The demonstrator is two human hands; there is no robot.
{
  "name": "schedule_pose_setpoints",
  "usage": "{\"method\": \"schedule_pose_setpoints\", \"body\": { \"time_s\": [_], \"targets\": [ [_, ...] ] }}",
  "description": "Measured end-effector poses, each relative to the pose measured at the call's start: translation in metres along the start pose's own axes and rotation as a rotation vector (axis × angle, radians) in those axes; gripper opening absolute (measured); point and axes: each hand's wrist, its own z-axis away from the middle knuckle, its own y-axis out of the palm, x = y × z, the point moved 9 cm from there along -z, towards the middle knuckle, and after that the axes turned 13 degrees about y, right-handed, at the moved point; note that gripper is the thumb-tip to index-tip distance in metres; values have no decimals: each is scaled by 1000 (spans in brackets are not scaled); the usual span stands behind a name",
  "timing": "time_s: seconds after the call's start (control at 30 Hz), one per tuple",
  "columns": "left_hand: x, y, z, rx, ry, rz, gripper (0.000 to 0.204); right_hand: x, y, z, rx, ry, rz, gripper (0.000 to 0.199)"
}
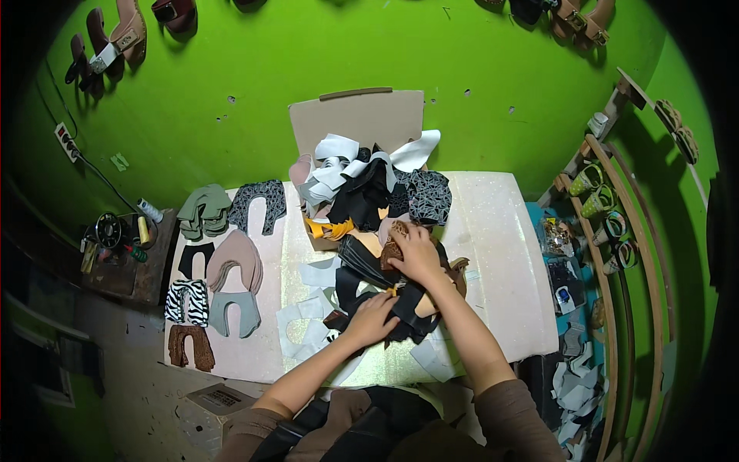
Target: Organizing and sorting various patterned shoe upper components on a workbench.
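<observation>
Head view: right hand [416, 256], just right of the frame's centre, has its thumb and fingers closed around a brown patterned piece [391, 254] at the front of a loose heap of cut material. Lower and to the left, the left hand [372, 319] lies over black pieces [350, 283] with its fingers bent; whether it grips any of them I cannot tell. A yellow-orange piece [331, 229] sits above the hands, at the edge of a cardboard box [323, 244] piled with white strips [331, 182], black material and a black-and-grey patterned piece [429, 197]. Its flap [362, 117] stands against the green wall [254, 131].

Left of centre, arch-shaped pieces lie in separate groups on the pale table [504, 231]: green [204, 211], pink [235, 258], zebra-striped [187, 301], grey [237, 308] and brown ones [191, 348] among them. White pieces [302, 312] are scattered just left of the left hand. Sandals [127, 35] hang at upper left; a wooden rack [631, 262] holding green footwear [589, 179] fills the right side.
</observation>
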Motion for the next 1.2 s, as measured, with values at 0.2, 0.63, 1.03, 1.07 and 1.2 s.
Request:
{"method": "schedule_pose_setpoints", "body": {
  "time_s": [0.2, 0.63, 1.03, 1.07, 1.2],
  "targets": [
    [24, -54, 28, -267, -79, 17, 46, 17, -11, 27, -38, -106, -116, 13],
    [60, -46, 66, -258, -395, 1102, 33, 111, 0, 126, 330, -324, -514, 16],
    [25, -127, 93, -71, -334, 403, 29, 120, 0, 103, 283, -144, -478, 39],
    [25, -130, 96, -81, -330, 412, 29, 123, 6, 105, 275, -144, -482, 39],
    [32, -146, 121, -149, -319, 410, 27, 138, 22, 112, 335, -40, -563, 21]
  ]
}}
